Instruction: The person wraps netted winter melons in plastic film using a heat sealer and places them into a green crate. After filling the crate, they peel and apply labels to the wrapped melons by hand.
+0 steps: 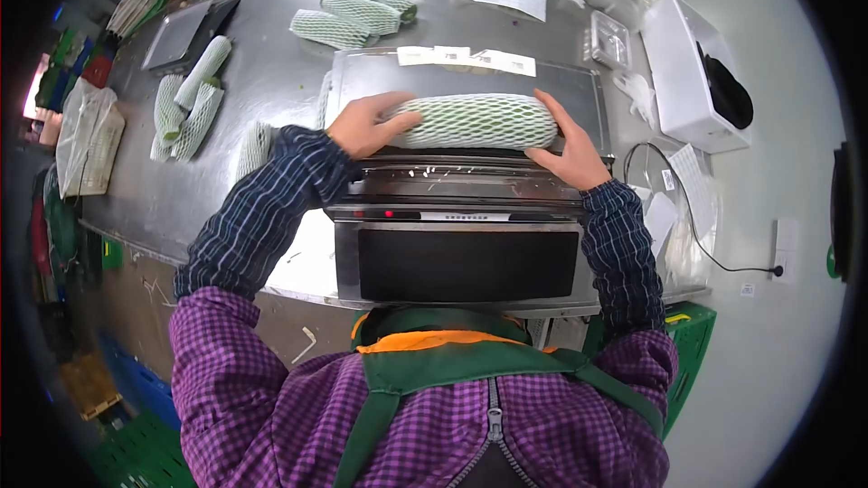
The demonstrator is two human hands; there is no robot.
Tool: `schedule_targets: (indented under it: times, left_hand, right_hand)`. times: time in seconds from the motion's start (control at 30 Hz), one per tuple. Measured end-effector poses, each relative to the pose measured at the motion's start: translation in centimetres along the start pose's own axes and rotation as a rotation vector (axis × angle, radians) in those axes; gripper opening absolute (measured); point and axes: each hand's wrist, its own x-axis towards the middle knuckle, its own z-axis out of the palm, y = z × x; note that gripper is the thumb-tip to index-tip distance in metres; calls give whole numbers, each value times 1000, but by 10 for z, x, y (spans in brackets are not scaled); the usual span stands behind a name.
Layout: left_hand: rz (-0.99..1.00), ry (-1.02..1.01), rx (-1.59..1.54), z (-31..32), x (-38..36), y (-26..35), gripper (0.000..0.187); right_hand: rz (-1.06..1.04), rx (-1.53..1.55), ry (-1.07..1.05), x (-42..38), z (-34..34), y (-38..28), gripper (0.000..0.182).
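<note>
A long green vegetable in a white foam net [479, 122] lies sideways between my two hands, above the metal plate of a counter machine. My left hand [375, 124] is closed around its left end, thumb on the near side. The right end sits between the fingers and thumb of my right hand [571, 143]. Just below it are the machine's dark ledge with white specks, a strip with red lights, and a black front panel [466, 264]. White printed labels [466, 61] line the far edge of the plate [561, 81].
More netted vegetables lie on the steel table [271, 81]: a group at the back [357, 11], others at left [188, 108]. A dark tablet-like device [185, 36] is behind those. To the right stand a white foam box [678, 63] and a cable [701, 239] running to the wall.
</note>
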Motion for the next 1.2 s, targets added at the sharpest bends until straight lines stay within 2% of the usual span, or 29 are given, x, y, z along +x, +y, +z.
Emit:
schedule_targets:
  times: [0.07,0.13,0.2,0.23,0.3,0.33,0.4,0.47,0.5,0.53,0.6,0.63,0.67,0.73,0.8,0.87,0.93,1.0,1.03,1.07,1.1,1.13,1.2]
  left_hand:
    - [-140,75,-8,-10,-13,-2,41]
    - [-130,217,239,-22,-42,-2,32]
    - [-309,179,440,-29,-71,-2,28]
    - [-328,164,435,-24,-83,-4,28]
    - [-374,137,326,-7,-93,-2,31]
    - [-307,165,220,8,-93,-17,26]
    - [-403,183,-92,19,-83,-13,20]
    - [-436,176,-667,5,-84,-8,18]
    - [-386,183,-744,-11,-91,5,13]
    - [-330,186,-818,-29,-92,19,10]
    - [-213,300,-780,-46,-79,37,9]
    - [-166,297,-912,-51,-66,33,19]
    - [-170,340,-958,-52,-50,46,46]
    - [34,323,-779,-44,-17,39,75]
    - [157,162,-333,-17,-3,-5,94]
    - [64,-9,-159,2,-3,0,106]
    - [102,18,-60,12,3,-3,101]
    - [47,-9,-163,6,2,8,90]
    - [-88,-61,-214,-6,-2,27,80]
    - [-133,-30,-453,-6,-9,27,68]
    - [-269,-115,-515,-6,-22,25,61]
    - [-406,-200,-577,-3,-35,25,55]
    - [-864,-433,-992,1,-64,46,55]
  right_hand:
    - [73,44,14,-9,-5,-6,67]
    - [108,-178,206,-34,-13,-1,46]
    - [165,-530,257,-63,-21,6,33]
    - [169,-530,257,-67,-16,6,33]
    - [338,-360,265,-73,1,4,28]
    - [307,-302,255,-71,13,9,24]
    - [476,145,262,-66,23,11,20]
    - [562,785,376,-66,3,0,19]
    - [486,1069,376,-74,-9,10,21]
    - [425,1184,390,-73,-26,-5,23]
    - [220,1083,429,-55,-47,-30,26]
    - [227,1084,431,-40,-49,-31,26]
    - [169,1104,475,-17,-53,-29,28]
    - [106,1122,524,8,-52,-14,31]
    - [80,570,164,22,-35,19,45]
    - [-107,-50,-65,15,-19,13,62]
    - [-120,-112,-70,24,-12,12,67]
    - [-122,-169,-79,19,-10,13,73]
    - [49,139,-118,17,-12,13,71]
    - [220,450,-153,14,-13,11,69]
    - [158,454,-130,3,-14,5,62]
    - [314,250,-259,-6,-26,-18,52]
    - [684,448,-458,-37,-27,-38,47]
